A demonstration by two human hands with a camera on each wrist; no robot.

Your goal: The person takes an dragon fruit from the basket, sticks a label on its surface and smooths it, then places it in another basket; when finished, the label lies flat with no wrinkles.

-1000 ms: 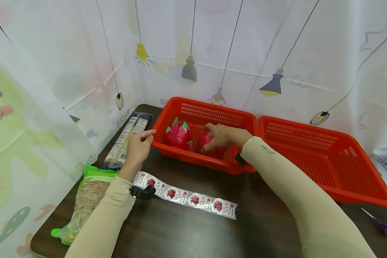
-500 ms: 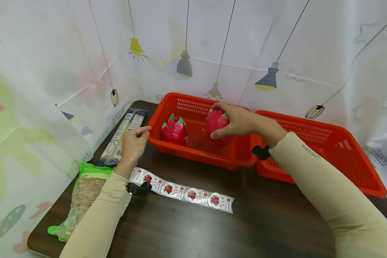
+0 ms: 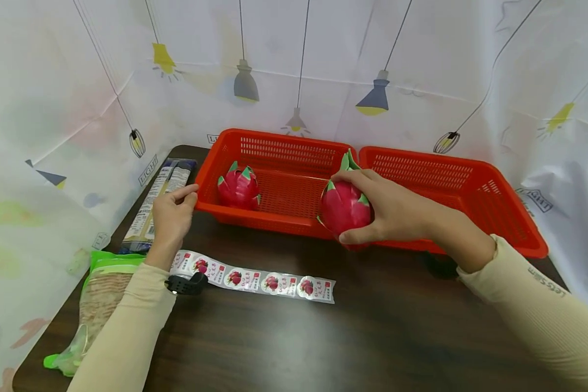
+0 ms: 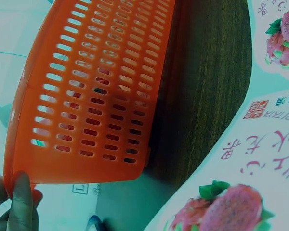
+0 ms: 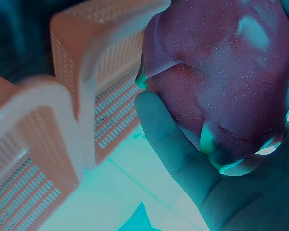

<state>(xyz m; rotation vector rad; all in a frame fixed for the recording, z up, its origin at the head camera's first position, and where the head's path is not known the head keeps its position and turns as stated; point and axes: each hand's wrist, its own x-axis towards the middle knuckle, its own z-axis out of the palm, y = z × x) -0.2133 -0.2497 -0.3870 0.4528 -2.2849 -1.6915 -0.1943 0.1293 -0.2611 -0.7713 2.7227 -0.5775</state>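
Note:
My right hand (image 3: 397,209) grips a pink dragon fruit (image 3: 344,209) with green-tipped scales, thumb on the near side. It is held up over the front right corner of the left red basket (image 3: 274,220). The right wrist view shows the thumb (image 5: 168,134) lying against the fruit's skin. With thumb and finger, my left hand (image 3: 172,218) pinches the same basket's left rim, as the left wrist view confirms at the rim corner (image 4: 21,171). A second dragon fruit (image 3: 237,188) sits inside that basket, at its left end.
Beside the left basket stands another red basket (image 3: 504,204), with no fruit seen inside. A strip of dragon fruit stickers (image 3: 255,277) lies on the dark table (image 3: 284,348). On the left are a green-edged bag (image 3: 105,291) and a long printed packet (image 3: 159,196).
My right hand has lifted the dragon fruit out of the left basket's right side and brought it nearer, toward the front right. My left hand stays on the rim. The head view has turned rightward.

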